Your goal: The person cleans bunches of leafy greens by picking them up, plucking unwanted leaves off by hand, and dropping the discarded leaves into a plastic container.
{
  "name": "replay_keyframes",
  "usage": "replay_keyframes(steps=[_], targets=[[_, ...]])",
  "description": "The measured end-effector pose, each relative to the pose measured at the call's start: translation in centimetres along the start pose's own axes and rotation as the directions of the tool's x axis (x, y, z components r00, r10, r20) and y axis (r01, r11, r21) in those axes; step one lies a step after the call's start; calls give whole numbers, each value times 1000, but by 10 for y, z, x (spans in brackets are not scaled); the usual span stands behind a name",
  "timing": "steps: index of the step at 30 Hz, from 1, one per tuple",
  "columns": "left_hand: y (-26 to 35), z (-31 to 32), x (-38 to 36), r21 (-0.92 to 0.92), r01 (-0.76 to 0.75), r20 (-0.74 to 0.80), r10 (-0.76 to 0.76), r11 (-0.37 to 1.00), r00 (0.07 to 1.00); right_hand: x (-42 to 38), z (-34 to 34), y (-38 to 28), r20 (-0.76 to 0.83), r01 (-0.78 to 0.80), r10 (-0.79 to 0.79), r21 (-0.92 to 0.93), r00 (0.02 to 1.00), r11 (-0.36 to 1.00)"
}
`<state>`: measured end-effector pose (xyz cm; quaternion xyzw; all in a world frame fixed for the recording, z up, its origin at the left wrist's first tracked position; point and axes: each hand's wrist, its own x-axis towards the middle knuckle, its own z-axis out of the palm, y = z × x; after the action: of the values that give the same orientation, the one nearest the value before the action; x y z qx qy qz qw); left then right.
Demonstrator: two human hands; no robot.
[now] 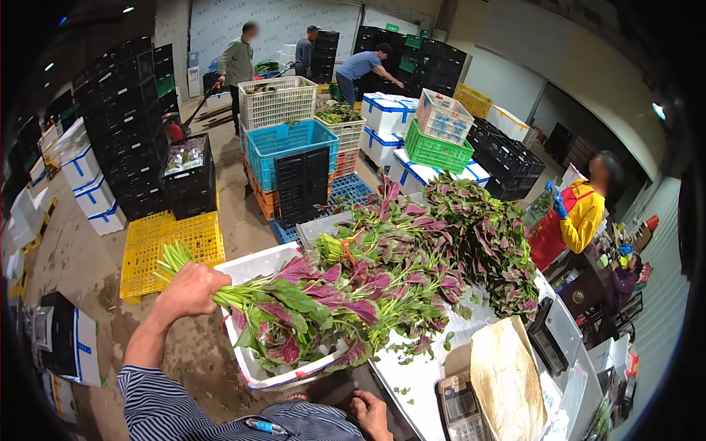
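Note:
My left hand [193, 289] is closed around the pale green stems of a bunch of amaranth [294, 294]. Its purple and green leaves spread over a white foam box [254, 376], which has more leaves inside. My right hand [371, 414] is low beside the table's near edge, fingers loosely bent and partly apart, with nothing visible in it. A large pile of amaranth [482, 242] covers the far part of the white table [412, 375]. One bunch there has an orange tie [348, 250] around its stems.
A scale [462, 408] and a stained brown sheet [507, 371] lie on the table's right side. Beyond stand a blue crate [290, 136], a green crate [437, 147] and a yellow pallet [173, 250]. A person in yellow sleeves [581, 220] stands at right; several others are farther back.

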<state>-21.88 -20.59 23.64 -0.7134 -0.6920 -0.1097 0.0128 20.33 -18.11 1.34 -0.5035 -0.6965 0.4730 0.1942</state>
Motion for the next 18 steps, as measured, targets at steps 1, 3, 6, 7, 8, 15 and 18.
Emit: replay_keyframes(steps=[1, 3, 6, 7, 8, 15, 18], targets=[[0, 0, 0, 0, -2, 0, 2, 1000, 1000, 0, 1, 3, -2, -1, 1, 0, 1000, 1000], [1, -1, 1, 6, -8, 7, 8, 1000, 1000, 0, 4, 10, -29, 40, -40, 7, 999, 999], [0, 0, 1, 9, -7, 14, 7, 1000, 1000, 0, 4, 9, -39, 50, -49, 11, 998, 999], [-1, 1, 1, 11, -5, 17, 4, 1000, 1000, -1, 3, 8, -36, 39, -38, 13, 999, 999], [-1, 1, 1, 12, -2, 20, 2, 1000, 1000, -1, 3, 7, -33, 28, -27, 15, 999, 999], [-4, 4, -1, 29, 12, 35, -13, 1000, 999, -1, 4, 11, -40, 39, -38, 14, 998, 999], [-3, 4, -1, 29, 13, 36, -14, 999, 999, 0, 3, 11, -34, 31, -31, 13, 999, 999]])
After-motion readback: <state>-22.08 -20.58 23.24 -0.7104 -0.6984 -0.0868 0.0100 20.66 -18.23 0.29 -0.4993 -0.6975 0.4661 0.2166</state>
